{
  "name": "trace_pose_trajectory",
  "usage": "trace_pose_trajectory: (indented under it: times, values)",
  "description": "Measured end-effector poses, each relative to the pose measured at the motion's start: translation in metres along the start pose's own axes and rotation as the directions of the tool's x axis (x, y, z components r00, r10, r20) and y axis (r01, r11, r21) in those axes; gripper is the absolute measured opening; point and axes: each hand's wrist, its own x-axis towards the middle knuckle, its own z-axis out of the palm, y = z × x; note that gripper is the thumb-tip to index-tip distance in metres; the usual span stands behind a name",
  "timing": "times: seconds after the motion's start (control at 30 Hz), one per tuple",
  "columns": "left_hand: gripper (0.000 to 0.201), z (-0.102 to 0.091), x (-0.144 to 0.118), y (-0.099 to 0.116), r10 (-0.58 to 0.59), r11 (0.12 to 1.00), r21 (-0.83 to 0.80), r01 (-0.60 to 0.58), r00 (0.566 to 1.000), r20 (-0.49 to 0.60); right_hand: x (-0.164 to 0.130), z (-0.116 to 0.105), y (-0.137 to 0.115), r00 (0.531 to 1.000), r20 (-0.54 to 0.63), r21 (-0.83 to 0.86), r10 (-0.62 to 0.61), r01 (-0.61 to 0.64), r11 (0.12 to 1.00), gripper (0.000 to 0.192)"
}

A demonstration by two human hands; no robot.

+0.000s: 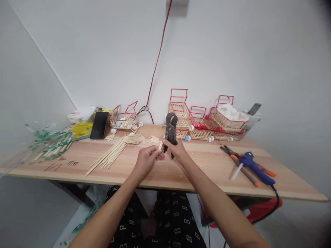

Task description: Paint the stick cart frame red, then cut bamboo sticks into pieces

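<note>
my right hand [176,150] is wrapped round the dark metal cutting pliers [170,129], hiding their handles; my left hand [147,159] pinches a thin pale wooden stick [160,146], mostly hidden by fingers.

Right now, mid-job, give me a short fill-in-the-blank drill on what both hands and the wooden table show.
1. The right hand holds dark metal cutting pliers with the jaws pointing ____.
2. The left hand pinches a thin pale wooden ____.
3. The blue glue gun lies on the wooden table to the person's ____.
4. The black smartphone leans beside a ____ packet.

Missing words: up; stick; right; yellow
</note>
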Motion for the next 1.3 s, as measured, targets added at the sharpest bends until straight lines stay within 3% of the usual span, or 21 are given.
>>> trace_pose_trajectory:
  times: [0.13,0.37,0.63,0.8,0.97,1.17,1.3]
  values:
    - [0.028,-0.002,-0.001,0.002,-0.032,0.996,-0.084,0.037,0.998,0.049,0.0,-0.001,0.003,1.0,-0.024,-0.024,0.001,-0.002,1.0,0.033]
    - [0.042,-0.006,-0.001,-0.002,-0.081,0.931,-0.342,0.128,0.985,0.149,-0.001,-0.002,0.0,1.0,0.015,-0.023,0.0,0.001,1.0,0.034]
    - [0.034,-0.006,0.001,-0.009,-0.117,0.948,-0.277,0.155,0.982,0.148,-0.002,0.002,0.003,0.999,0.047,-0.101,-0.011,0.016,0.995,0.034]
    - [0.031,-0.005,0.0,-0.009,-0.119,0.961,-0.245,0.128,0.992,0.053,-0.001,0.002,0.008,0.995,0.091,-0.084,-0.032,0.04,0.996,0.036]
    - [0.029,-0.003,0.0,-0.007,-0.084,0.981,-0.175,0.085,0.996,0.012,0.0,0.004,0.01,0.997,0.055,-0.136,-0.051,0.058,0.989,0.036]
    - [0.03,-0.004,0.0,-0.008,-0.066,0.981,-0.178,0.077,0.995,0.069,-0.001,0.003,0.004,0.998,0.067,-0.092,-0.001,0.007,0.996,0.036]
    - [0.028,-0.005,-0.004,-0.003,-0.001,0.996,-0.086,0.01,0.994,0.106,-0.004,0.0,-0.005,0.988,0.144,-0.025,0.055,-0.052,0.998,0.034]
